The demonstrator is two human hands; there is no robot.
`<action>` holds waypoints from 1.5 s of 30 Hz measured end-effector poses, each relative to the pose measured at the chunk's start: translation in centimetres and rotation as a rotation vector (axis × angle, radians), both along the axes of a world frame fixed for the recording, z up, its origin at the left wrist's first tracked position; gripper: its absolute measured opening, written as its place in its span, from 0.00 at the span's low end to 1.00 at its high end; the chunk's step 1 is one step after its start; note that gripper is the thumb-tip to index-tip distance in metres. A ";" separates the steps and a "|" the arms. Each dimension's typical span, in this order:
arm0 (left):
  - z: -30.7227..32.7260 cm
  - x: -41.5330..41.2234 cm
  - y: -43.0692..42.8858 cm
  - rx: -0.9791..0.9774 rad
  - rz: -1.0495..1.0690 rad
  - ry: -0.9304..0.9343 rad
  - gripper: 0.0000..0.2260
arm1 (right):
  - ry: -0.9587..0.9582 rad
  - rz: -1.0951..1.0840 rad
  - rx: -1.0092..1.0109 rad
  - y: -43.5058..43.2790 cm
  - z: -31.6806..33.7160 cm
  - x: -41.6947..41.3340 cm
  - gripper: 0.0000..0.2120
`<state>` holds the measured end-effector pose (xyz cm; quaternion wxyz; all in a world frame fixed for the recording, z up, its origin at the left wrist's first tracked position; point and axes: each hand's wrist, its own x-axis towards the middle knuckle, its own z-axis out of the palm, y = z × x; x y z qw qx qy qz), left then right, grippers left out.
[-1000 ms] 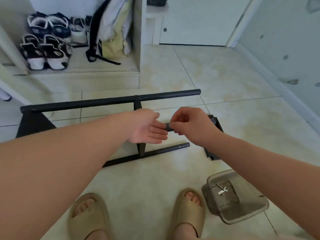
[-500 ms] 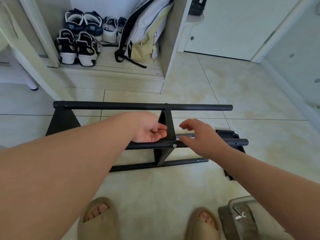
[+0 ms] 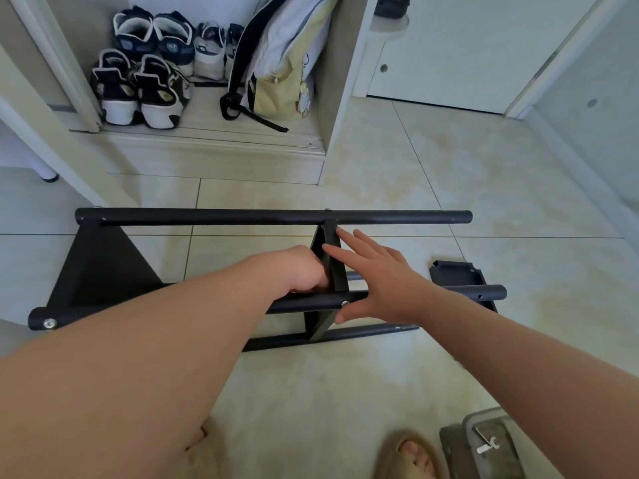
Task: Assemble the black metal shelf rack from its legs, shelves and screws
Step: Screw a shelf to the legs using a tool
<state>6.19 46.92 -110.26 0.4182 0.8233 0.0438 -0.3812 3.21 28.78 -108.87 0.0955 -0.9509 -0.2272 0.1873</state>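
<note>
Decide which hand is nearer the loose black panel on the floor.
Right. The right hand lies left of the panel; the left hand sits farther left, beyond the upright shelf.

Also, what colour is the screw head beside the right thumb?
The screw head is silver, on the black tube; head view.

L arm (image 3: 138,357) / R arm (image 3: 539,371): bare | foot: beige open-toe slide sandal (image 3: 404,458)

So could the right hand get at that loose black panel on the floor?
Probably yes. The right hand is open and empty, and the loose panel lies close to its right; only the near leg tube crosses in front, low enough to reach over.
</note>
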 end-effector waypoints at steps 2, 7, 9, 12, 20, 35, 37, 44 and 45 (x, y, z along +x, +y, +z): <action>0.0 0.1 0.0 0.039 -0.049 0.013 0.07 | 0.037 -0.005 0.014 0.0 0.0 0.2 0.53; 0.1 0.2 0.1 0.040 -0.068 0.094 0.05 | 0.138 -0.013 0.051 0.0 0.8 0.7 0.51; -0.1 0.1 0.2 -0.009 -0.060 0.174 0.08 | 0.161 -0.006 0.042 -0.1 1.2 0.6 0.49; -0.6 -0.2 0.4 0.014 -0.077 0.181 0.09 | 0.119 0.024 0.021 0.0 1.3 -0.2 0.47; -1.2 -1.8 0.7 0.015 -0.108 0.225 0.09 | -0.047 0.136 -0.004 0.7 -0.3 -1.9 0.51; -1.8 -2.1 1.6 -0.202 -0.001 0.228 0.09 | -0.143 0.043 -0.117 0.6 -1.4 -2.8 0.62; -1.7 -2.1 1.6 -0.214 0.000 0.239 0.07 | -0.143 0.041 -0.116 0.6 -1.4 -2.9 0.63; -1.9 -2.1 1.5 -0.200 0.010 0.243 0.07 | -0.142 0.036 -0.162 0.6 -1.3 -2.9 0.66; -1.9 -2.0 1.5 -0.202 0.011 0.243 0.08 | -0.142 0.036 -0.163 0.6 -1.3 -2.9 0.66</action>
